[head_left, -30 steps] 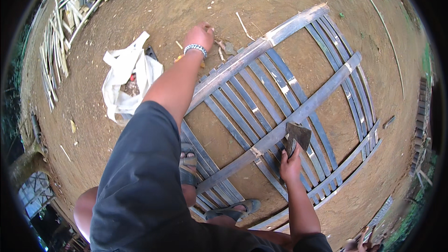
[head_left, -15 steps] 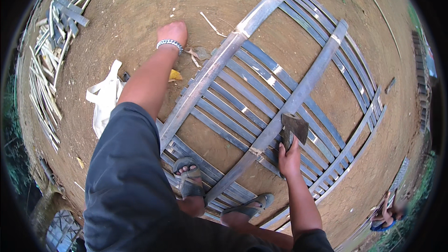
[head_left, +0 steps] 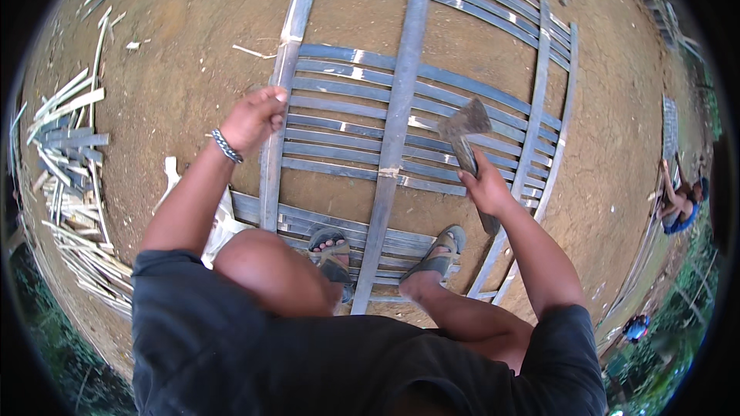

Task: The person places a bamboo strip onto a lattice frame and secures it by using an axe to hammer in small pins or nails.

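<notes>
My right hand (head_left: 486, 183) grips the handle of a hatchet (head_left: 469, 120), its dark, worn head pointing away from me above the slats. Beneath it, a slatted frame (head_left: 399, 100) of dark strips, possibly bamboo, crossed by long rails, lies on the ground. My left hand (head_left: 258, 117), with a chain bracelet at the wrist, is closed beside the left rail (head_left: 288, 54). Its fingers are curled together, and whatever they may hold is hidden or too small to name. My sandalled feet (head_left: 333, 258) are on the near slats.
Split strips and offcuts (head_left: 73, 139) lie heaped at the left on bare earth. A white bag (head_left: 223, 223) lies partly behind my left knee. At the far right a person (head_left: 680, 202) sits low, with plants (head_left: 678, 316) nearby.
The view has turned, so the frame now runs nearly straight ahead. My left hand has come back toward the left rail, fingers now showing. The hatchet remains in my right hand.
</notes>
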{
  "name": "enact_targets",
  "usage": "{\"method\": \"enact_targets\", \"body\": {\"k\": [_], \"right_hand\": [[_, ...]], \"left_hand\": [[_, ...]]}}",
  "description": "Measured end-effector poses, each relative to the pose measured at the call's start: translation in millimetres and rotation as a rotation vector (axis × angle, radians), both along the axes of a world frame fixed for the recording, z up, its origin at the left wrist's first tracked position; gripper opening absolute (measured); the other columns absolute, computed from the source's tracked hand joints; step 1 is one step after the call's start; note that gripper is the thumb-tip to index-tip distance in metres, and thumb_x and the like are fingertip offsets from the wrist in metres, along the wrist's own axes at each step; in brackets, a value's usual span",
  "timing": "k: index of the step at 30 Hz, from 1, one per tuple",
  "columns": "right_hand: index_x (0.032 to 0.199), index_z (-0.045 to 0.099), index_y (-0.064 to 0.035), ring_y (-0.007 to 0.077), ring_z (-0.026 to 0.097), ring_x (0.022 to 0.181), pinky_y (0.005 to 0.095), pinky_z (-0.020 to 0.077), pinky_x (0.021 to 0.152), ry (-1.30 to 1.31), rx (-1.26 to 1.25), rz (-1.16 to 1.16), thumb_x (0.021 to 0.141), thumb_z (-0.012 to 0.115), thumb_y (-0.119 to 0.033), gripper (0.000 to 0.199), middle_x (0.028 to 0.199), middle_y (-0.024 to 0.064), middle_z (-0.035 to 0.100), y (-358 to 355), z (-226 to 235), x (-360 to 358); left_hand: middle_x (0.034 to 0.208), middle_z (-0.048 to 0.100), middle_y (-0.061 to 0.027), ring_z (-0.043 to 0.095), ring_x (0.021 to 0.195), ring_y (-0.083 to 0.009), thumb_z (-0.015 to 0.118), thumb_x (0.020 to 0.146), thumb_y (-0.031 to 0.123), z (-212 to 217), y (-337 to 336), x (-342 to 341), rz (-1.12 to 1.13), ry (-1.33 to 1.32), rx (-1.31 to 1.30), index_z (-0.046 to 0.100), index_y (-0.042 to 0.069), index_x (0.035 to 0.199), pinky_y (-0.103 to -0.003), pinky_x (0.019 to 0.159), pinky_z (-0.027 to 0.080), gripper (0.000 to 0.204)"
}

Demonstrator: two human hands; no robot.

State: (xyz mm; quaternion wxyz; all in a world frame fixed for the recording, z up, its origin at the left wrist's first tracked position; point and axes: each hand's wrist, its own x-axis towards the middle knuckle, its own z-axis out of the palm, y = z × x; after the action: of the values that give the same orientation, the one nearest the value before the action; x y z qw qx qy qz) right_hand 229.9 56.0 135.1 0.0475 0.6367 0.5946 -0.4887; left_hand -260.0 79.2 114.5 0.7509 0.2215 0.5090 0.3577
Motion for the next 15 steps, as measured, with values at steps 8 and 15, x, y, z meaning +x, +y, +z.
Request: {"method": "enact_targets", "body": {"k": [8,15], "right_hand": [[0.154,0.035,-0.0034,0.0136,0.059,0.060,0.0305,0.0506,0.056,-0.044,-0.244,-0.404,0.103,0.060,-0.009,0.057,0.082,0.0044,0.059,-100.4,128.5,57.7],[0.149,0.038,-0.0047,0.0148,0.060,0.060,0.0312,0.0512,0.055,0.132,-0.286,-0.618,0.102,0.060,-0.007,0.052,0.083,0.0050,0.059,-147.3,95.2,56.5]], "left_hand": [[0.103,0.061,-0.0015,0.051,0.081,-0.0074,0.057,0.108,0.015,-5.5,16.8,106.7,-0.004,-0.500,0.054,0.058,0.010,0.105,-0.024,0.075,0.045,0.006],[0.100,0.063,0.0003,0.050,0.079,-0.0059,0.061,0.104,0.010,-49.8,-11.0,133.7,0.096,-0.404,0.047,0.062,0.007,0.118,-0.024,0.074,0.043,0.014]]}}
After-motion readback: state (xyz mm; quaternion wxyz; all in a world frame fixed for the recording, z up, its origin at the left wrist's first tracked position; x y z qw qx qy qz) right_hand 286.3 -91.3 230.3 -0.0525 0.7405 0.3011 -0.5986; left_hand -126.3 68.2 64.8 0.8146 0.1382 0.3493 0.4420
